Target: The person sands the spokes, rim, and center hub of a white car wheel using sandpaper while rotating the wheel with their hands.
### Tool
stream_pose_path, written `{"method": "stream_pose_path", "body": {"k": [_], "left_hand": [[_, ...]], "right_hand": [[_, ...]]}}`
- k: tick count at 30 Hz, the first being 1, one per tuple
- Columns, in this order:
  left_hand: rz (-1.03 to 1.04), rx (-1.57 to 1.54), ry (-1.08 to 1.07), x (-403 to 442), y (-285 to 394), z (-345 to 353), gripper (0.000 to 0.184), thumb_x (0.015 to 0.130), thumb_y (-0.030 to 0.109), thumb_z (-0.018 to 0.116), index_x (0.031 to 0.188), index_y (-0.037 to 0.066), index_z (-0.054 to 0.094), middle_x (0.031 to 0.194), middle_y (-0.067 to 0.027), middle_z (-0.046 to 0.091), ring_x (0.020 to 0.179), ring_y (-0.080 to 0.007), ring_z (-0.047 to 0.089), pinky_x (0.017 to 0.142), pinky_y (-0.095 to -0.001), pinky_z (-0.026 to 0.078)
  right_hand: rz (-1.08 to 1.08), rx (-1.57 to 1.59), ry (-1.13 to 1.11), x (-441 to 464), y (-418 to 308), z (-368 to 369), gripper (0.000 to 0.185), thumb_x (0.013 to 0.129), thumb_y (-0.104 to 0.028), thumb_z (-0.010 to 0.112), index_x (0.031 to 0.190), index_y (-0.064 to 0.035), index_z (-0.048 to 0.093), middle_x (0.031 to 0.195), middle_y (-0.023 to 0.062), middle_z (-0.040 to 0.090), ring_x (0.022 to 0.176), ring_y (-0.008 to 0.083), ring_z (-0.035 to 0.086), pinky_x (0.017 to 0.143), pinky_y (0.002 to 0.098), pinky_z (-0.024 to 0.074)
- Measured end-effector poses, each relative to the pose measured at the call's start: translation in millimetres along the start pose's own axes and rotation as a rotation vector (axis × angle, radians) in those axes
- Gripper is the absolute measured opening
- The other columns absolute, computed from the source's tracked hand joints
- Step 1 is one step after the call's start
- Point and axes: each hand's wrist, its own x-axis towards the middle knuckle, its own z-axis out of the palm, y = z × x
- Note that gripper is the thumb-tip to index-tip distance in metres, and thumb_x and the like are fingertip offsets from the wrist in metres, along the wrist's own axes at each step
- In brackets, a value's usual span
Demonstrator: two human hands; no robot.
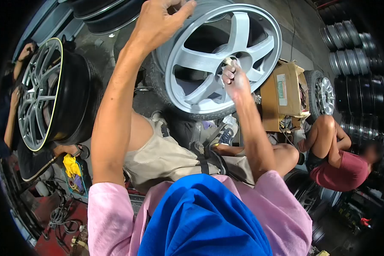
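Note:
A pale grey five-spoke wheel rim [196,59] stands upright in front of me, with a tyre [162,85] beneath and behind its edge. My left hand [164,21] is at the rim's upper left, its fingers bent and apart, partly cut off by the top of the view; nothing shows in it. At the hub of the rim, my right hand [235,81] has its fingers closed round a small pale piece [229,61], dusted white, too small to name.
On the left, a person's hands [26,51] are by another rim [38,94] with a yellow-green edge. A cardboard box [281,89], a tyred wheel [322,94] and stacked rims [350,62] stand right. A seated person in a red shirt [341,170] is at far right.

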Motion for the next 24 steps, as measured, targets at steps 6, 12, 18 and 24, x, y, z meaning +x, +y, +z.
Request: {"method": "stream_pose_path", "body": {"k": [6, 12, 18, 24], "left_hand": [[0.088, 0.023, -0.011, -1, 2, 8, 0.032, 0.097, 0.023, 0.068, 0.080, -0.004, 0.070, 0.066, -0.0093, 0.067, 0.059, -0.0112, 0.058, 0.056, -0.0323, 0.046], [0.110, -0.150, -0.193, -15, -3, 39, 0.031, 0.100, 0.029, 0.070, 0.093, 0.000, 0.076, 0.076, -0.0014, 0.071, 0.071, -0.0088, 0.065, 0.065, -0.0255, 0.052], [0.286, 0.188, -0.339, -52, 13, 65, 0.026, 0.094, 0.024, 0.068, 0.092, -0.001, 0.074, 0.088, -0.0170, 0.071, 0.082, -0.0370, 0.067, 0.074, -0.0459, 0.051], [0.272, 0.543, -0.543, -80, -10, 85, 0.042, 0.092, 0.027, 0.071, 0.123, -0.002, 0.067, 0.127, -0.0202, 0.065, 0.118, -0.0378, 0.061, 0.103, -0.0480, 0.047]], "right_hand": [[-0.325, -1.027, 0.055, -11, 0, 18, 0.026, 0.107, -0.024, 0.053, 0.095, -0.0038, 0.063, 0.078, 0.0093, 0.061, 0.064, 0.0230, 0.057, 0.060, 0.0348, 0.0471], [-0.660, -2.209, -0.271, -13, -46, 13, 0.021, 0.098, -0.014, 0.058, 0.108, 0.0030, 0.067, 0.099, 0.0265, 0.070, 0.086, 0.0460, 0.068, 0.072, 0.0499, 0.0543], [-0.120, -0.858, -0.206, -19, -49, -18, 0.032, 0.105, -0.016, 0.050, 0.125, 0.0000, 0.070, 0.076, 0.0001, 0.063, 0.068, 0.0121, 0.060, 0.062, 0.0298, 0.0496], [-0.930, -1.641, 0.014, 1, -61, -31, 0.025, 0.099, -0.013, 0.059, 0.118, -0.0020, 0.072, 0.087, 0.0167, 0.073, 0.073, 0.0284, 0.070, 0.066, 0.0403, 0.0546]]}}
